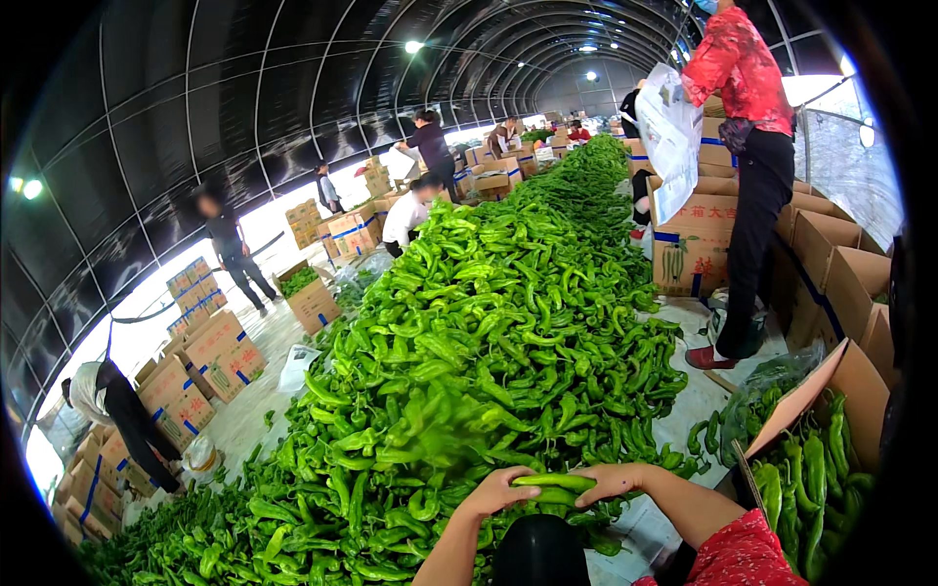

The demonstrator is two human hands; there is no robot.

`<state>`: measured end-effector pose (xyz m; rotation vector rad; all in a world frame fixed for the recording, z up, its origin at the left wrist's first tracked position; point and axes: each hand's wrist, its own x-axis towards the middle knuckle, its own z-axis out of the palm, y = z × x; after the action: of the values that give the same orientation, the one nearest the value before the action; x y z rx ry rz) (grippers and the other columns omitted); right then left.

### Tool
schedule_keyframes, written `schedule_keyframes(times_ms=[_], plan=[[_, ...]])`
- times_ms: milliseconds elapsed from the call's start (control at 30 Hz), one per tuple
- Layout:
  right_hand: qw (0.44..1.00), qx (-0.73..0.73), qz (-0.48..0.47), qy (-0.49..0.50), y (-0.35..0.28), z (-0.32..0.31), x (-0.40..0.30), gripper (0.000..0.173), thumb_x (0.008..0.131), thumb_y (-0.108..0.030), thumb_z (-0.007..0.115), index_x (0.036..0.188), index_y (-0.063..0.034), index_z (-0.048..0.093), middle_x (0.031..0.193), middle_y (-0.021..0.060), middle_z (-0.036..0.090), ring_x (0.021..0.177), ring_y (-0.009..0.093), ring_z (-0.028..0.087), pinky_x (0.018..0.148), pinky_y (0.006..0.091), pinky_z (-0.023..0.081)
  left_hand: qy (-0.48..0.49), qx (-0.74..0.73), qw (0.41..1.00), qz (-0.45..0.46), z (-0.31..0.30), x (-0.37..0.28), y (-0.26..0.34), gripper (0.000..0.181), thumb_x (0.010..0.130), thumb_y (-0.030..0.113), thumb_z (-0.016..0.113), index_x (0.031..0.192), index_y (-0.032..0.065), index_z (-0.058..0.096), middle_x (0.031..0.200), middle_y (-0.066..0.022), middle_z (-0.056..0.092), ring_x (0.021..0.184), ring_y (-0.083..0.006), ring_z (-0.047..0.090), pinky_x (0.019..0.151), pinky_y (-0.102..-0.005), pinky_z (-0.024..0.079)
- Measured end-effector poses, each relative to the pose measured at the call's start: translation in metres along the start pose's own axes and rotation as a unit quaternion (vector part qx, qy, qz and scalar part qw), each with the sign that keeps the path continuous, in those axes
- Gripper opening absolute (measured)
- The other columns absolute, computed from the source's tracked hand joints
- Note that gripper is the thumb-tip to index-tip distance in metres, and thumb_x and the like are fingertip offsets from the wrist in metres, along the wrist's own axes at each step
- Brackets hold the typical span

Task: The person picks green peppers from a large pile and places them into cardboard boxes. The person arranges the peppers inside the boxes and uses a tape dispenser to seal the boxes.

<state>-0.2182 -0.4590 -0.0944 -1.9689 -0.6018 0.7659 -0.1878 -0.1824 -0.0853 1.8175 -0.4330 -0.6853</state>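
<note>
Between my two hands, just above my dark-clad knee, lie a few long green peppers (555,482) side by side. My left hand (501,489) grips their stem or tip ends on one side. Around the opposite ends curl the fingers of my right hand (605,483). A large heap of loose green peppers (498,329) spreads right up to my hands and stretches far back. On my right stands an open cardboard box (865,388) holding long green peppers (813,469) laid roughly lengthwise.
A person in a red top (747,80) stands at the right with a clear plastic bag (668,139). Printed cartons (696,242) line that side. Across the heap, a person in white (405,220) crouches near more cartons (355,233). Another person (121,417) bends over boxes at far left.
</note>
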Motion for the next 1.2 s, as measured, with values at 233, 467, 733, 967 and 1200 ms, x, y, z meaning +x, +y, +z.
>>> schedule_keyframes(times_ms=[233,467,733,967,1200], plan=[[0.992,0.093,0.058,0.056,0.019,0.007,-0.029,0.046,0.080,-0.037,0.071,0.113,-0.0070,0.057,0.084,0.0023,0.062,0.074,0.012,0.054,0.065,0.0285,0.044,-0.047,0.012,0.999,0.006,0.036,0.048,0.020,0.052,0.081,0.039,0.074,0.119,0.0065,0.060,0.088,-0.0034,0.064,0.068,-0.0098,0.056,0.060,-0.0243,0.045],[0.826,0.513,-0.038,0.231,0.033,-0.013,-0.048,0.039,0.086,-0.018,0.068,0.115,0.0015,0.053,0.096,0.0136,0.063,0.084,0.028,0.068,0.077,0.0398,0.057,0.212,0.299,0.927,0.073,-0.044,0.129,0.217,0.078,0.088,0.038,0.064,0.146,0.0016,0.025,0.114,-0.0202,0.064,0.090,-0.0257,0.066,0.091,-0.0425,0.050],[0.649,0.683,-0.222,0.252,0.009,-0.037,-0.079,0.043,0.085,-0.016,0.062,0.120,0.0062,0.047,0.105,0.0202,0.062,0.092,0.033,0.065,0.088,0.0467,0.054,0.273,0.473,0.834,0.074,-0.091,0.160,0.390,0.087,0.084,0.027,0.071,0.149,0.0038,0.018,0.116,-0.0234,0.061,0.064,-0.0210,0.066,0.054,-0.0323,0.052],[0.658,0.662,-0.263,0.246,-0.028,-0.041,-0.112,0.033,0.089,-0.016,0.060,0.115,0.0030,0.049,0.099,0.0191,0.064,0.089,0.031,0.067,0.080,0.0442,0.056,0.275,0.545,0.785,0.106,-0.053,0.163,0.379,0.083,0.083,0.032,0.071,0.147,0.0047,0.026,0.097,-0.0193,0.068,0.073,-0.0259,0.068,0.071,-0.0389,0.054],[0.683,0.608,-0.204,0.351,-0.017,-0.040,-0.118,0.036,0.091,-0.020,0.060,0.118,0.0005,0.049,0.092,0.0160,0.065,0.082,0.027,0.066,0.069,0.0392,0.057,-0.020,0.239,0.969,0.065,0.095,0.135,0.228,0.062,0.095,0.047,0.053,0.136,0.0024,0.045,0.116,-0.0136,0.062,0.102,-0.0223,0.062,0.086,-0.0361,0.051]])
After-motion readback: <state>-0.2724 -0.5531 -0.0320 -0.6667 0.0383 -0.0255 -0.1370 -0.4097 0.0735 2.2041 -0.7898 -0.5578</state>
